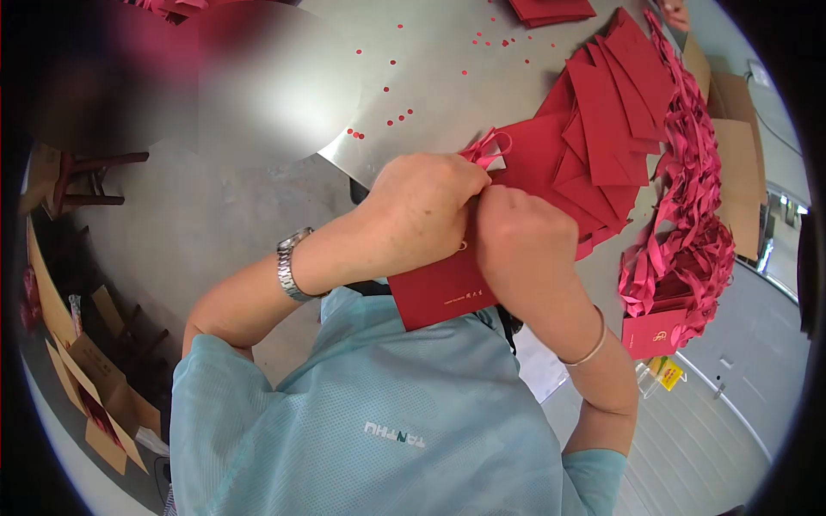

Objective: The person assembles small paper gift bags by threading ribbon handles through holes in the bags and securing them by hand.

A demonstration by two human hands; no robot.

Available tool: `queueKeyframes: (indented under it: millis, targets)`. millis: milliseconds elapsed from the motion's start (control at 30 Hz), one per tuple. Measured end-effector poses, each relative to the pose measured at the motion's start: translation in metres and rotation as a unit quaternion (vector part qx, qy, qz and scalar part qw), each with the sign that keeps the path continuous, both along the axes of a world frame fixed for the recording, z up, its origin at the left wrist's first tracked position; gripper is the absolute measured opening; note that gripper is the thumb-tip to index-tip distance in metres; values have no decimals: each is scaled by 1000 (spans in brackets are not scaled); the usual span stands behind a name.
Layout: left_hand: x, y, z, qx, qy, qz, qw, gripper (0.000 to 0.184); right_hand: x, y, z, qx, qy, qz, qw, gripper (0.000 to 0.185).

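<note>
A red envelope (443,288) with small gold print hangs in front of my chest, below both hands. My left hand (426,206), with a metal watch on its wrist, is closed at the envelope's upper end, by a pink ribbon loop (492,144). Close beside it, my right hand (527,236) is closed against the envelope's upper right side, a bangle on that wrist. Fingertips of both hands nearly meet; the exact grip on the ribbon is hidden.
Overlapping red envelopes (615,103) spread over the metal table (430,69), with a long heap of pink ribbons (688,172) along the right. Small red dots lie scattered. Cardboard boxes (95,378) and a wooden stool (90,181) stand left. Another person's hand (675,13) shows top right.
</note>
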State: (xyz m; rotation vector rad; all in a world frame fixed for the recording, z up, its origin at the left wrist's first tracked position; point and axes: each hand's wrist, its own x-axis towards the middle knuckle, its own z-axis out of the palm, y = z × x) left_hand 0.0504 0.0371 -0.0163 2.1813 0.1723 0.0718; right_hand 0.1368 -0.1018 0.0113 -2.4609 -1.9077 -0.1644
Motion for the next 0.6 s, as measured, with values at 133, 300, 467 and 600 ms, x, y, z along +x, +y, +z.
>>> queueKeyframes:
  millis: [133, 300, 467, 600]
  targets:
    - [1, 20, 1, -171, 39, -30, 984, 24, -4, -13, 8, 49, 142, -63, 987, 14]
    - [12, 34, 8, -158, 76, -144, 974, 24, -8, -25, -6, 172, 211, -65, 960, 16]
    - [17, 25, 16, -19, 41, -183, 982, 15, -11, -33, -11, 190, 272, -109, 937, 18]
    - [11, 16, 14, 139, 0, -178, 974, 7, -22, -41, -13, 192, 292, -143, 926, 26]
